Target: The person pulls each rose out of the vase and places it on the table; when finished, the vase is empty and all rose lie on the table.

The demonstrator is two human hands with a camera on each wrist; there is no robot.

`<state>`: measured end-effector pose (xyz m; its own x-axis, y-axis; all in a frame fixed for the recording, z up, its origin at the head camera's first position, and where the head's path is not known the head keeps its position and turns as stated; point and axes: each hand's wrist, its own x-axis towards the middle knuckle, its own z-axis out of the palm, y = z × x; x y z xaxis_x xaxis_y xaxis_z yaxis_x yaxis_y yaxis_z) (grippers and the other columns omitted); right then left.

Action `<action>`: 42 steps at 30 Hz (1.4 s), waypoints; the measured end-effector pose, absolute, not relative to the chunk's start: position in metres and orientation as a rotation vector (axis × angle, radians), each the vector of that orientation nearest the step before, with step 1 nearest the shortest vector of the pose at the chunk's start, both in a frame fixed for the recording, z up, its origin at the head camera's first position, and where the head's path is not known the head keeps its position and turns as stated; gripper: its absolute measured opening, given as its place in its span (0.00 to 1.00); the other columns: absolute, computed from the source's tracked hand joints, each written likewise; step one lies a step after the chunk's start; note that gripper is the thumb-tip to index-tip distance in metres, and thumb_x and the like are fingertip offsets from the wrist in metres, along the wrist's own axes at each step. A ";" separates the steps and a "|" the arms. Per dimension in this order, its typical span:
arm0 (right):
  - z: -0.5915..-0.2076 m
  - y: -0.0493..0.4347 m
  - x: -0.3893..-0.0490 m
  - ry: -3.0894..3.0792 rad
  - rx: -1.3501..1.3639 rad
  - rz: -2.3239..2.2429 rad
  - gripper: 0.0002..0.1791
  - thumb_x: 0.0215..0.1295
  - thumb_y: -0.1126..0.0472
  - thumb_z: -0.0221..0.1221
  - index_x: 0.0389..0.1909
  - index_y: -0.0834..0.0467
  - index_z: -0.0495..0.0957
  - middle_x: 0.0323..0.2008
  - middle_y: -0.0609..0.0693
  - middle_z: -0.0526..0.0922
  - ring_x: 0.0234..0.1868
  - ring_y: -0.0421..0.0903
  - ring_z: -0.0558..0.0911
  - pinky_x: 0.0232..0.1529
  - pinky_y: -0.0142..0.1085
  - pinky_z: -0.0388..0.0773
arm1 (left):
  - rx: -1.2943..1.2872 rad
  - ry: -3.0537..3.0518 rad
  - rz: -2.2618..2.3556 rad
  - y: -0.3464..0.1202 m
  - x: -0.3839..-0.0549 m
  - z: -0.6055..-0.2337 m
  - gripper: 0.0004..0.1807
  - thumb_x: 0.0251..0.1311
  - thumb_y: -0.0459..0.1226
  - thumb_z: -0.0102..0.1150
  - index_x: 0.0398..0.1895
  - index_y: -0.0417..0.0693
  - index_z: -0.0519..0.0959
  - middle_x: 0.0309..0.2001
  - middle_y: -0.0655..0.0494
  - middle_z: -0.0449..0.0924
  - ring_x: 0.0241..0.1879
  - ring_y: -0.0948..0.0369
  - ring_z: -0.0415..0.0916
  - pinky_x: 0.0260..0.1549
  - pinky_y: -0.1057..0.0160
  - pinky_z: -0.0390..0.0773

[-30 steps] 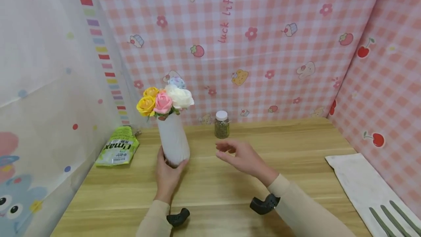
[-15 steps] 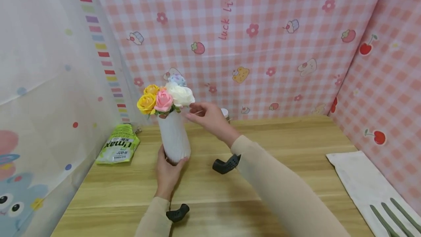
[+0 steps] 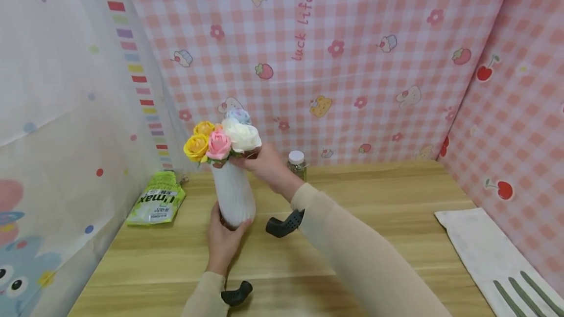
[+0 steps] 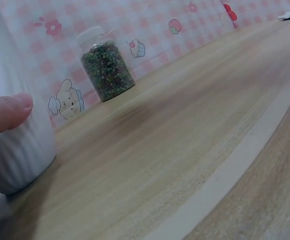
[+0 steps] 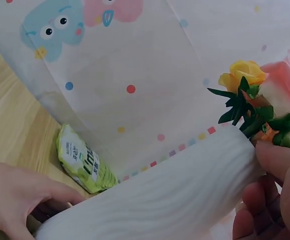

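A white ribbed vase [image 3: 233, 192] stands left of the table's middle, bearing yellow, pink, white and pale blue artificial roses [image 3: 219, 144]. Low down, my left hand [image 3: 224, 246] grips it, thumb and fingers round opposite sides of the base. Up at the mouth, below the white rose, is my right hand [image 3: 269, 165]. In the right wrist view its thumb [image 5: 277, 157] lies at the vase's rim beside the green leaves, with the other fingers curled near the rim; their tips are partly hidden in the head view. The left thumb [image 4: 14, 111] presses the vase wall in the left wrist view.
Behind the right hand, a white-capped clear jar [image 3: 296, 163] of small dark green grains stands by the checked back wall. A green and white bag [image 3: 158, 198] lies at the far left. On the right, a white cloth [image 3: 473, 234] with a fork print lies along the side wall.
My right hand has moved left and up from the table's middle to the vase's mouth, under the roses. The left hand keeps its hold on the base, and the vase has barely shifted.
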<state>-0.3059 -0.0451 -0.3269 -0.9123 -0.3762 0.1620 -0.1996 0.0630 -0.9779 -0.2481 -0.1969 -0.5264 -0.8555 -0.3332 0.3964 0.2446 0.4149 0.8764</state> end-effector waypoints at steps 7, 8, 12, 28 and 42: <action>-0.325 -0.046 -0.300 2.051 -0.606 -2.104 0.26 0.60 0.69 0.64 0.60 0.57 0.72 0.53 0.50 0.78 0.51 0.44 0.77 0.50 0.42 0.76 | 0.109 -2.178 -1.416 -0.197 -0.241 -0.526 0.51 0.40 0.42 0.79 0.68 0.44 0.60 0.59 0.45 0.71 0.55 0.52 0.71 0.52 0.52 0.73; -0.324 -0.046 -0.299 2.056 -0.617 -2.108 0.26 0.60 0.69 0.63 0.60 0.58 0.72 0.53 0.51 0.78 0.49 0.44 0.77 0.48 0.42 0.76 | 0.099 -2.178 -1.403 -0.197 -0.241 -0.526 0.51 0.40 0.42 0.79 0.68 0.43 0.60 0.58 0.44 0.71 0.55 0.52 0.71 0.52 0.52 0.72; -0.320 -0.045 -0.298 2.099 -0.647 -2.125 0.24 0.59 0.71 0.62 0.57 0.60 0.73 0.49 0.53 0.80 0.42 0.44 0.77 0.40 0.38 0.77 | 0.055 -2.194 -1.330 -0.198 -0.243 -0.524 0.52 0.39 0.41 0.79 0.68 0.39 0.60 0.58 0.42 0.70 0.56 0.49 0.70 0.54 0.49 0.70; -0.320 -0.046 -0.296 2.481 -0.935 -1.962 0.12 0.61 0.67 0.63 0.46 0.61 0.83 0.44 0.49 0.84 0.42 0.40 0.81 0.41 0.32 0.79 | 0.082 -2.280 -1.361 -0.198 -0.243 -0.526 0.55 0.43 0.45 0.77 0.71 0.40 0.54 0.62 0.41 0.67 0.60 0.48 0.67 0.58 0.49 0.65; -0.317 -0.048 -0.286 2.255 -0.838 -2.214 0.11 0.67 0.61 0.60 0.40 0.66 0.84 0.30 0.56 0.86 0.31 0.44 0.84 0.37 0.36 0.82 | 0.110 -2.285 -1.377 -0.197 -0.244 -0.525 0.55 0.44 0.48 0.76 0.72 0.42 0.53 0.61 0.42 0.67 0.59 0.49 0.67 0.58 0.48 0.66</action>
<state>-0.2864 -0.0475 -0.3171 -0.8610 -0.2658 0.4335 -0.4383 -0.0444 -0.8977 -0.2441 -0.1968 -0.5248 -0.8874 -0.3010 0.3492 0.1681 0.4941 0.8530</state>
